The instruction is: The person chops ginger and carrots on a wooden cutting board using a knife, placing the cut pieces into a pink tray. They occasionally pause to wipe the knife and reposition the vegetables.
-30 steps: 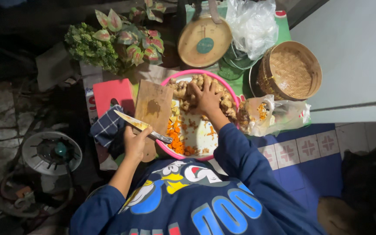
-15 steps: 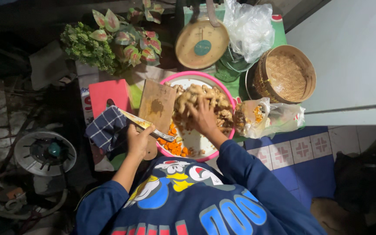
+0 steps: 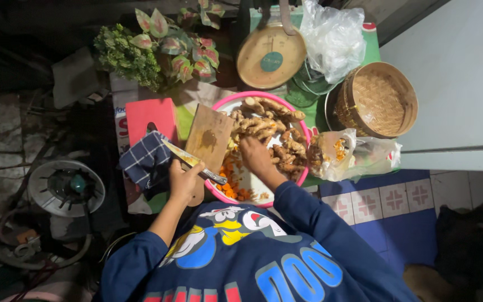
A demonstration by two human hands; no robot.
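My left hand [image 3: 183, 182] grips a knife [image 3: 188, 159] with a yellow-stained blade, held across the near end of a small wooden cutting board [image 3: 211, 137]. The board leans on the left rim of a pink basin [image 3: 303, 131]. My right hand [image 3: 255, 156] is down in the basin, fingers closed on the pile of knobbly brown roots [image 3: 269, 120]. Orange cut pieces [image 3: 230, 187] lie in the near part of the basin, just right of the knife handle.
A checked blue cloth [image 3: 143, 159] and a red stool [image 3: 151, 116] sit left of the board. Behind the basin are potted leaves [image 3: 157, 47], a round scale pan [image 3: 269, 56] and a clear bag [image 3: 334, 36]. A woven basket [image 3: 378, 100] and a bag of scraps [image 3: 345, 156] lie to the right; a gas burner [image 3: 65, 187] to the left.
My right hand has drawn back from the far side of the root pile toward the near side. The left hand and knife have kept their place by the board.
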